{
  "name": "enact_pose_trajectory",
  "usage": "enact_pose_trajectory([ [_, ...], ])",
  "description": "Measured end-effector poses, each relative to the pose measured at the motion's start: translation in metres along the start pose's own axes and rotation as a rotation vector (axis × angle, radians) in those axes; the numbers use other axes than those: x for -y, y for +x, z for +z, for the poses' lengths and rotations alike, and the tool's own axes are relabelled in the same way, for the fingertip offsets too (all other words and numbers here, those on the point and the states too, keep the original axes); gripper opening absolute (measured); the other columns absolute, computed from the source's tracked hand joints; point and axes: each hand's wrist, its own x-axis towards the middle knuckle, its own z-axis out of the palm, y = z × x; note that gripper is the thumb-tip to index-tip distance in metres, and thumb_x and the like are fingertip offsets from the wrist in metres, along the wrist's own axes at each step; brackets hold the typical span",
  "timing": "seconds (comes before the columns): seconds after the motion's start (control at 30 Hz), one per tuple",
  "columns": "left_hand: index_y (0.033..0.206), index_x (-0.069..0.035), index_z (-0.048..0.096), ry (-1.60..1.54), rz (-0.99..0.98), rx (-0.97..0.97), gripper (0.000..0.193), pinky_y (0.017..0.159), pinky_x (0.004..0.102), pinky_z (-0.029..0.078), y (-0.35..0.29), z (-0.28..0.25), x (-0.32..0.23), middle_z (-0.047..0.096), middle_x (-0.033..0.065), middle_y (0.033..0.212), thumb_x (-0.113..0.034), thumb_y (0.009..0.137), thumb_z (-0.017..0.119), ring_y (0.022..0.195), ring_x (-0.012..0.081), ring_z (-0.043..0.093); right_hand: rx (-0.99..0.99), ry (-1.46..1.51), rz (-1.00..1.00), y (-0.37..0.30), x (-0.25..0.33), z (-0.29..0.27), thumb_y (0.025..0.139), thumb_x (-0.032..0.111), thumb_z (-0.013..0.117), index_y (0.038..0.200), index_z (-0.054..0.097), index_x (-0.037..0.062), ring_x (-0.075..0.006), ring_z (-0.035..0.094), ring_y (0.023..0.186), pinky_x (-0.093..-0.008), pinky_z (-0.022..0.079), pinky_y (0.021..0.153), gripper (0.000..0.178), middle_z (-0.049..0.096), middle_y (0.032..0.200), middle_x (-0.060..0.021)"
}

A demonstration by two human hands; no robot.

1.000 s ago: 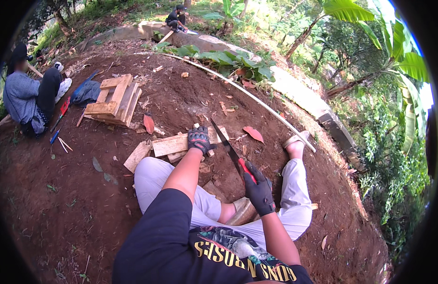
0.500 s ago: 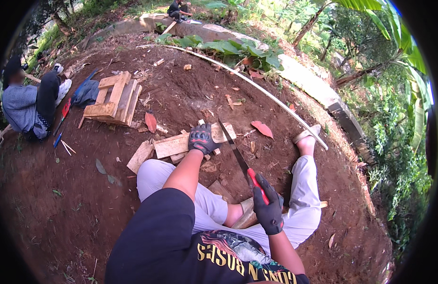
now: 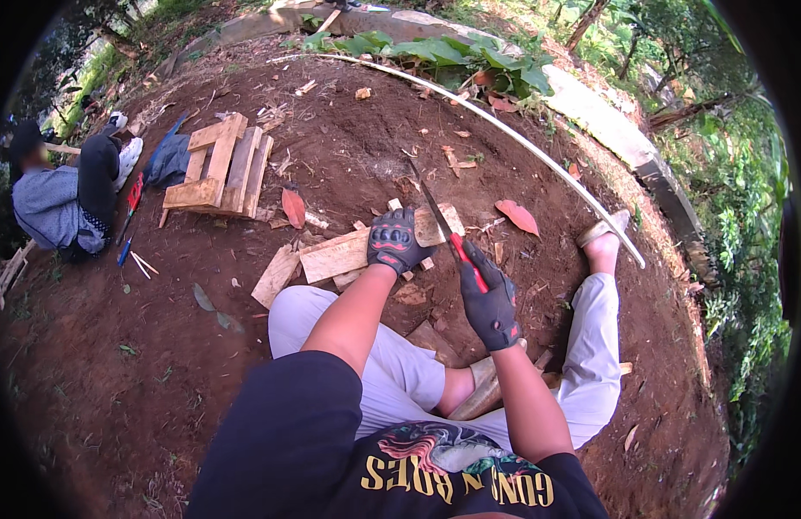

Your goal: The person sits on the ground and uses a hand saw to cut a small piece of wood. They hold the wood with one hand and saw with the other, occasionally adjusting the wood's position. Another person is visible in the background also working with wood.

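1. Wooden board [image 3: 335, 258] lay on the ground just ahead of the person's left knee, with small wood offcuts [image 3: 347, 279] showing under its near edge and a second, shorter plank [image 3: 277, 277] slanting beside its left end.
2. Left hand [image 3: 395, 240], gloved, rested across the board near the middle. Its knuckles faced up; whether the fingers were curled round the far edge, I could not tell.
3. Right hand [image 3: 490, 304], gloved too, had its grip closed around the red handle of a saw [image 3: 432, 204], whose narrow, dark blade pointed forward and slightly left.
4. From above, the blade crossed in front of the board's right end; whether the teeth touched the wood could not be made out.
5. Good work here, in my judgement, called for firm downward weight through the left hand, since the offcuts underneath could have let the board rock.
6. Left fingers were best kept well clear of the blade's line, as the hand lay near it.
7. A relaxed right wrist, in line with the forearm, would have helped long, straight strokes with little twist.
8. Keeping the right end unsupported beyond the offcuts seemed wise, so that the blade would not pinch.
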Motion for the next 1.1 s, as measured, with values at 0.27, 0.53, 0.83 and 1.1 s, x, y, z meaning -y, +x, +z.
enact_pose_trajectory([
  [0.27,0.155,-0.007,0.061,0.0,-0.024,0.028,0.103,0.118,0.0502,0.049,0.0,0.001,-0.004,0.071,0.0171,0.144,-0.071,0.078,0.087,0.135,0.0333,0.068,-0.084,0.096,-0.035,-0.02,-0.034,0.031,0.112,0.026,0.066,0.154,0.07,0.011,-0.0399,0.076,0.128,-0.0487,0.059,0.108,0.044,0.077,0.139,-0.0232],
  [0.53,0.159,-0.005,0.058,0.059,-0.026,0.051,0.106,0.116,0.05,0.05,0.0,-0.009,-0.003,0.07,0.0169,0.146,-0.07,0.079,0.087,0.135,0.0336,0.069,0.072,-0.027,0.076,-0.118,0.038,-0.092,0.11,0.021,0.068,0.153,0.07,0.0088,-0.041,0.076,0.13,-0.0489,0.059,0.109,0.044,0.076,0.142,-0.0235],
  [0.83,0.146,-0.008,0.068,0.017,-0.01,-0.009,0.093,0.113,0.0493,0.052,-0.002,0.004,0.001,0.075,0.0153,0.137,-0.07,0.079,0.087,0.127,0.0328,0.073,0.021,-0.063,0.047,-0.044,0.036,-0.051,0.111,0.023,0.067,0.149,0.074,0.0094,-0.0392,0.078,0.125,-0.0465,0.06,0.106,0.041,0.079,0.136,-0.0244],
  [1.1,0.15,-0.008,0.064,0.033,0.0,-0.059,0.101,0.115,0.0497,0.051,-0.001,0.011,0.003,0.073,0.0153,0.14,-0.073,0.075,0.088,0.131,0.0333,0.07,-0.076,0.07,-0.029,-0.027,-0.022,0.025,0.11,0.019,0.07,0.147,0.075,0.0092,-0.0346,0.078,0.127,-0.0442,0.061,0.106,0.038,0.08,0.136,-0.0218],
])
